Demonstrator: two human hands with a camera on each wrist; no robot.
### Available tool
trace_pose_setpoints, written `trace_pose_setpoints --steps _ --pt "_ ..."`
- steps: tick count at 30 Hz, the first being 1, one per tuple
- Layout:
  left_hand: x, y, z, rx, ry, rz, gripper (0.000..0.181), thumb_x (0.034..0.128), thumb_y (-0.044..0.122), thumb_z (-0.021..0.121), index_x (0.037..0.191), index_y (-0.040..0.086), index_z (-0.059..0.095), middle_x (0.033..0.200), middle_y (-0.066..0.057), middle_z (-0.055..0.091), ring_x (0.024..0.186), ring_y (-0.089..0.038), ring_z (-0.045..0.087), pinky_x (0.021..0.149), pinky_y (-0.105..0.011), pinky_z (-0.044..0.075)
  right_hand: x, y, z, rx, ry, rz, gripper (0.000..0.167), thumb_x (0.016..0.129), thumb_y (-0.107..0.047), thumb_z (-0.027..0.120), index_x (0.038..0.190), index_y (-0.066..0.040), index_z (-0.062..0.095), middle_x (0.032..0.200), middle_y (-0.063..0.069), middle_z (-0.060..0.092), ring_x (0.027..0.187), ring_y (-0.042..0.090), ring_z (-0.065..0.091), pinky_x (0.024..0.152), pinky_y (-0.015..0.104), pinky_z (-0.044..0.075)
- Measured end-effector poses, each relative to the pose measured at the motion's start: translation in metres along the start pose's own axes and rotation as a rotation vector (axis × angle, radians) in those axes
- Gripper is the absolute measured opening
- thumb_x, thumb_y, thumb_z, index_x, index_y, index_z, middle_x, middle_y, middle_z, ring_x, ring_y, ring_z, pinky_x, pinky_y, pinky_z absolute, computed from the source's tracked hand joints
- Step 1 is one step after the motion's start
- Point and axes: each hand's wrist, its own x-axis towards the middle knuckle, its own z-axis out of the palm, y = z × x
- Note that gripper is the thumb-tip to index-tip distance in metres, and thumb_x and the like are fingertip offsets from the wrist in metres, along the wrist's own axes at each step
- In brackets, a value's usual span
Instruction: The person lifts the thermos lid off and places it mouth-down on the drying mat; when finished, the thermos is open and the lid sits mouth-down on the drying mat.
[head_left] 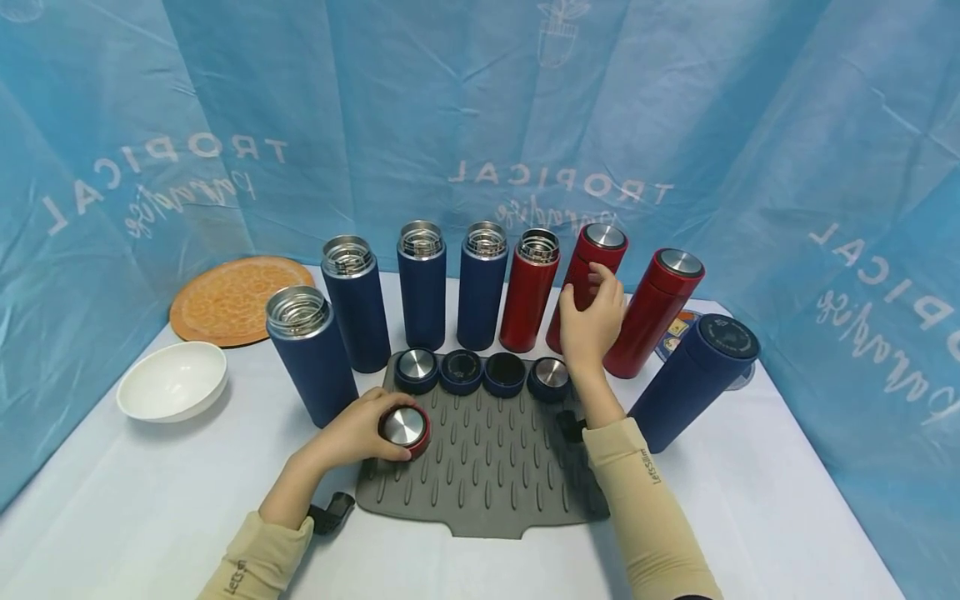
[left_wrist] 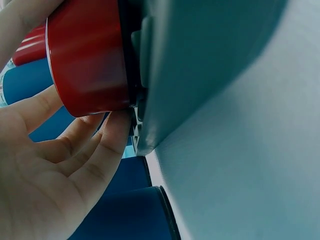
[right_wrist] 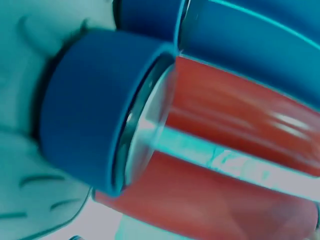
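Red lid (head_left: 405, 427) sits between thumb and fingers of the left grip (head_left: 362, 427)

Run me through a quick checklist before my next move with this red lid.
1. Left hand gripping the red lid: ok.
2. Uncapped red bottle standing upright: ok.
3. That bottle steadied by a hand: not ok, neither hand holds it.
4. Right hand touching the capped red bottle behind it: cannot tell.
5. Four navy lids resting on the gray mat: ok.
6. Uncapped bottle's inside empty: cannot tell.
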Motion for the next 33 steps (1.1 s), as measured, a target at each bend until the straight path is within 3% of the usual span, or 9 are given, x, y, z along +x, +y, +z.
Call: trace_pose_setpoints --steps 3,7,14,18,22,27,33 --pt "0.000 0.000 -0.001 -0.003 0.002 0.002 0.066 0.0647 0.024 0.083 0.121 0.003 0.055 0.107 -0.014 0.052 0.092 -0.025 0.053 0.076 -0.040 0.049 0.003 0.006 -0.002 0.089 0.046 -0.021 0.055 0.084 -0.017 0.064 0.132 -0.010 0.039 0.128 0.008 0.044 0.115 0.020 0.041 0.095 0.039 0.036" --pt "0.000 -0.001 -0.001 -0.002 0.001 0.003 0.066 0.0650 0.024 0.083 0.121 0.002 0.055 0.108 -0.015 0.052 0.093 -0.025 0.053 0.076 -0.040 0.049 0.006 0.016 -0.001 0.186 -0.010 0.027 0.075 0.084 -0.019 0.065 0.143 -0.014 0.019 0.145 0.007 0.024 0.130 0.019 0.029 0.104 0.042 0.030" --pt "0.001 -0.002 -0.001 -0.007 0.002 -0.001 0.066 0.0654 0.023 0.083 0.122 0.002 0.055 0.108 -0.015 0.052 0.094 -0.025 0.053 0.077 -0.040 0.048 0.018 0.032 0.003 0.383 -0.184 0.279 0.096 0.083 -0.023 0.068 0.148 -0.028 -0.002 0.152 0.004 0.005 0.138 0.018 0.011 0.108 0.044 0.025" --pt "0.001 -0.003 0.000 -0.007 0.000 0.000 0.067 0.0652 0.024 0.083 0.122 0.003 0.055 0.108 -0.014 0.052 0.094 -0.025 0.053 0.077 -0.040 0.048 0.027 0.038 0.006 0.405 -0.234 0.378 0.098 0.082 -0.018 0.069 0.147 -0.031 -0.002 0.150 0.004 0.012 0.136 0.017 0.019 0.104 0.042 0.031" --pt "0.001 -0.002 0.000 -0.004 0.006 0.003 0.067 0.0645 0.024 0.083 0.121 0.002 0.056 0.107 -0.014 0.053 0.093 -0.025 0.053 0.077 -0.040 0.048 0.032 0.042 0.012 0.365 -0.247 0.407 0.098 0.080 -0.017 0.071 0.147 -0.028 0.000 0.148 0.004 0.020 0.131 0.019 0.028 0.102 0.041 0.034" --pt "0.001 -0.001 0.001 -0.005 0.004 0.000 0.067 0.0647 0.024 0.083 0.121 0.002 0.055 0.107 -0.014 0.053 0.093 -0.025 0.053 0.077 -0.040 0.048 0.033 0.046 0.017 0.328 -0.237 0.422 0.099 0.078 -0.016 0.073 0.147 -0.026 0.003 0.145 0.005 0.027 0.130 0.020 0.033 0.100 0.040 0.038" --pt "0.001 -0.001 0.000 -0.006 0.006 -0.007 0.067 0.0645 0.024 0.083 0.122 0.002 0.055 0.106 -0.013 0.053 0.093 -0.025 0.052 0.077 -0.040 0.048 0.030 0.049 0.018 0.298 -0.217 0.384 0.091 0.078 -0.017 0.073 0.145 -0.022 0.011 0.138 0.008 0.037 0.125 0.022 0.039 0.098 0.042 0.040"
